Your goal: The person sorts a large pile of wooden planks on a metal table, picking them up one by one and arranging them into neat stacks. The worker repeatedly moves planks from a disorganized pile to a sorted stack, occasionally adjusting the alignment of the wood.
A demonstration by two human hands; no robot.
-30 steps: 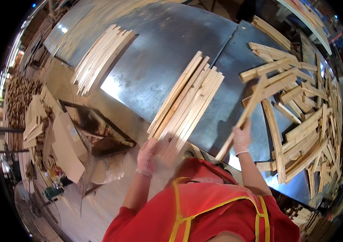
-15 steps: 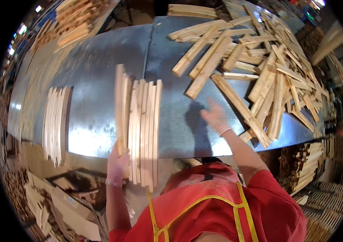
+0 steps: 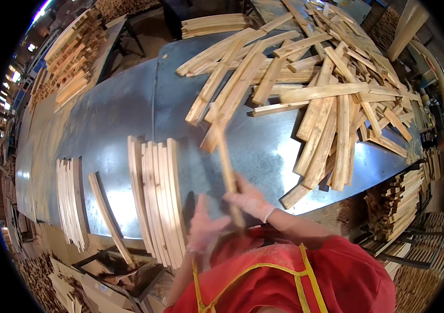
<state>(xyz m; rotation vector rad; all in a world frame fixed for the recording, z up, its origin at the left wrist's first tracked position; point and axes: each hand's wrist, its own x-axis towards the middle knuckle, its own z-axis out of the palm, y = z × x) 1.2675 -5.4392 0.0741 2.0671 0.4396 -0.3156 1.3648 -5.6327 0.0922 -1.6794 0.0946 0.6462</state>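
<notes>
A slim wooden strip (image 3: 225, 159), blurred by motion, stands slanting over the near edge of the metal-topped table. My right hand (image 3: 250, 199), in a pale glove, is closed around its lower part. Beside the strip's lower end is my left hand (image 3: 205, 225), gloved too and smeared a little, its thumb and fingers apart with nothing in them. Just left of it, a row of strips (image 3: 156, 201) lies side by side, ends jutting past the table edge. One single strip (image 3: 108, 214) lies apart, farther left.
A second row of strips (image 3: 70, 203) lies at the far left. A loose heap of boards (image 3: 331, 109) covers the table's right side. Bundled boards (image 3: 214, 25) stand beyond the far edge, and stacked wood (image 3: 73, 57) sits at the back left.
My left hand has let go of its strip and moved right; a single strip now lies left of the nearer row. My right hand, open before, now grips a strip. The view has shifted.
</notes>
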